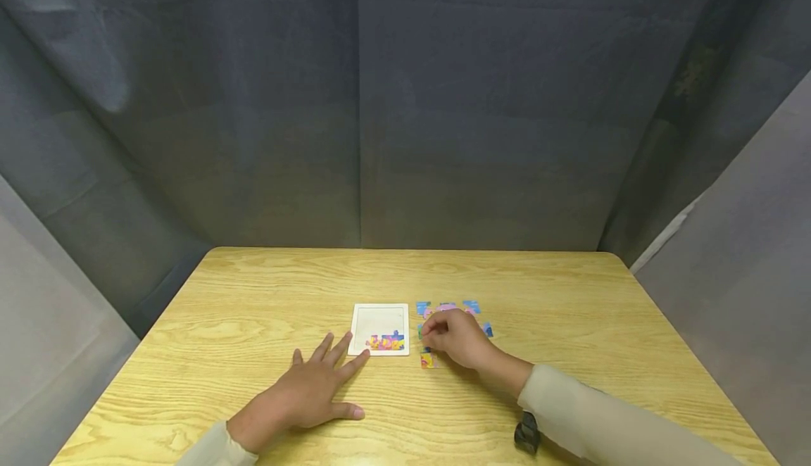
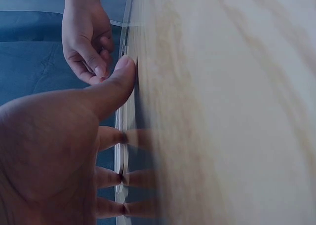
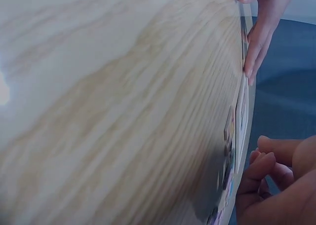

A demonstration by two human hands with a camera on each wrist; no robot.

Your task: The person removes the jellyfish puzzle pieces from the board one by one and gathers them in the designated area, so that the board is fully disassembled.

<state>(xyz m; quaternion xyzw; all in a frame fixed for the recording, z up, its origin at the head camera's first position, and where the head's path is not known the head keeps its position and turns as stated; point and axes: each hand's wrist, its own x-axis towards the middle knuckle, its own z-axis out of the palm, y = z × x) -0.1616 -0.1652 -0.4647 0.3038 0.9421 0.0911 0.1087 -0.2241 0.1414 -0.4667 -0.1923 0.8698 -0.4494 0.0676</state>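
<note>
A square white puzzle tray (image 1: 380, 317) lies on the table, with a few joined jigsaw pieces (image 1: 388, 342) along its lower right inside. My left hand (image 1: 313, 388) rests with fingers spread at the tray's lower left, its fingertips at the near-left edge. Right of the tray are loose jigsaw pieces (image 1: 472, 306), partly covered by my right hand (image 1: 461, 339). That hand is over them with fingers curled and thumb and fingertips close together. In the right wrist view the curled fingers (image 3: 256, 180) show no piece clearly; whether one is pinched there cannot be made out.
The wood-grain table (image 1: 285, 290) extends around the tray on every side. Grey cloth curtains (image 1: 475, 114) hang behind it and at both sides. A dark strap (image 1: 527, 433) is at my right sleeve. One yellow-red piece (image 1: 429, 360) lies nearest me.
</note>
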